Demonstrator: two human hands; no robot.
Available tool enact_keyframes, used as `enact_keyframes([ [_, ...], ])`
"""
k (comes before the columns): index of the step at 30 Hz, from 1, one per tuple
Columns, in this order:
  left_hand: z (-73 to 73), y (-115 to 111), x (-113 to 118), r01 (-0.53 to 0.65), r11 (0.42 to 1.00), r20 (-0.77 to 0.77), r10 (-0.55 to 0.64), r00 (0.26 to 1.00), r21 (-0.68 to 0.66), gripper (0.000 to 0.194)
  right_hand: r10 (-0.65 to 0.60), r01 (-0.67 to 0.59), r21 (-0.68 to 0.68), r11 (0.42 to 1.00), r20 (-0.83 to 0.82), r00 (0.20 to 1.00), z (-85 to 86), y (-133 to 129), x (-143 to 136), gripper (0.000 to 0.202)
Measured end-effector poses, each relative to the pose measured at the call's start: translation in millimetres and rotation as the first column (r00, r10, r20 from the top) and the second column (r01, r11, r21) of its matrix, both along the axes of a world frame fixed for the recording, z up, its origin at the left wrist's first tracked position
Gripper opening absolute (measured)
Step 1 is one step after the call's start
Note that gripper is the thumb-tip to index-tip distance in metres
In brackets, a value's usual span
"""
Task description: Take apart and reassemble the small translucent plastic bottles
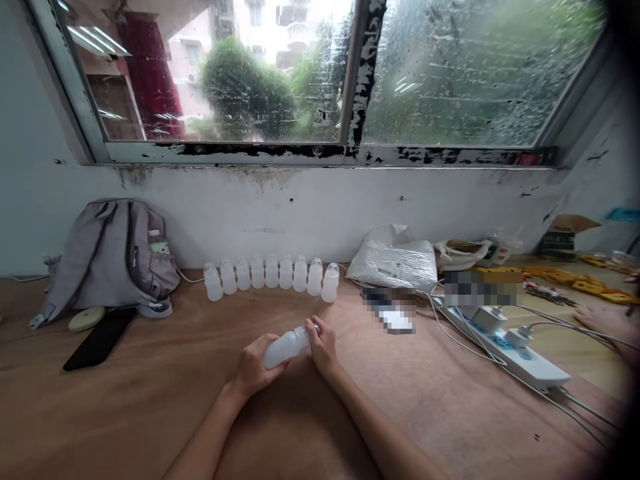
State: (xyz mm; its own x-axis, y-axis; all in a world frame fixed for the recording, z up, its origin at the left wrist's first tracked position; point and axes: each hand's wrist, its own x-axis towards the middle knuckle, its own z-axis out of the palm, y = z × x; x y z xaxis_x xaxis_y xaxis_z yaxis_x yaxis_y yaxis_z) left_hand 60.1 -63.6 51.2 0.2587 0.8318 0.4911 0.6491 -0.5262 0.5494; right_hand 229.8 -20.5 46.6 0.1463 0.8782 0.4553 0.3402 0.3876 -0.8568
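A frosted white plastic bottle [284, 349] lies tilted between my two hands, above the near middle of the table. My left hand [256, 363] is wrapped round its body from the left. At the narrower top end, my right hand [323, 341] is closed with thumb and fingers, and these mostly hide the bottle's top. Beyond my hands a curved row of several similar bottles [271, 273] stands upright near the wall, each with a clear domed cap.
On the left, a grey backpack [107, 257] leans by the wall, with a black phone [100, 340] and a round cream-coloured case [87, 319] before it. A silvery package [395, 260] and a white power strip [530, 363] with cables lie right. Another person's hand [607, 323] is at far right.
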Motion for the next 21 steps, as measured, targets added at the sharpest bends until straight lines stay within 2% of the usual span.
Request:
enact_keyframes([
  [4,8.2,-4,7,0.013,0.989,0.104,0.002,0.995,-0.148,0.028,0.026,-0.028,-0.013,1.0,-0.11,0.994,-1.2,4,5,0.034],
  [7,12.7,-3,12,0.075,0.949,0.233,-0.001,0.972,-0.308,0.028,0.055,-0.058,-0.016,0.998,-0.174,0.983,-2.9,7,9,0.033],
  [9,14.1,-1,15,0.19,0.867,0.383,0.0,0.924,-0.46,0.028,0.064,-0.067,-0.01,0.998,-0.193,0.979,-2.8,8,10,0.032],
  [11,13.9,0,16,0.355,0.734,0.539,0.017,0.842,-0.579,0.03,0.072,-0.074,0.0,0.997,-0.214,0.974,-1.7,7,11,0.032],
  [13,12.5,0,15,0.504,0.58,0.651,0.062,0.756,-0.641,0.033,0.082,-0.081,0.014,0.997,-0.23,0.97,0.0,5,11,0.031],
  [16,9.3,0,10,0.619,0.399,0.717,0.165,0.678,-0.677,0.039,0.099,-0.096,0.025,0.995,-0.238,0.966,1.8,2,10,0.031],
  [19,7.0,2,6,0.656,0.298,0.718,0.209,0.664,-0.694,0.042,0.091,-0.09,0.015,0.996,-0.234,0.968,0.8,2,9,0.031],
  [20,6.7,2,7,0.656,0.294,0.716,0.198,0.669,-0.695,0.042,0.074,-0.074,0.007,0.997,-0.234,0.969,-0.2,3,9,0.031],
  [21,6.7,3,8,0.644,0.318,0.71,0.172,0.682,-0.696,0.042,0.049,-0.051,-0.002,0.999,-0.234,0.971,-1.3,5,9,0.031],
])
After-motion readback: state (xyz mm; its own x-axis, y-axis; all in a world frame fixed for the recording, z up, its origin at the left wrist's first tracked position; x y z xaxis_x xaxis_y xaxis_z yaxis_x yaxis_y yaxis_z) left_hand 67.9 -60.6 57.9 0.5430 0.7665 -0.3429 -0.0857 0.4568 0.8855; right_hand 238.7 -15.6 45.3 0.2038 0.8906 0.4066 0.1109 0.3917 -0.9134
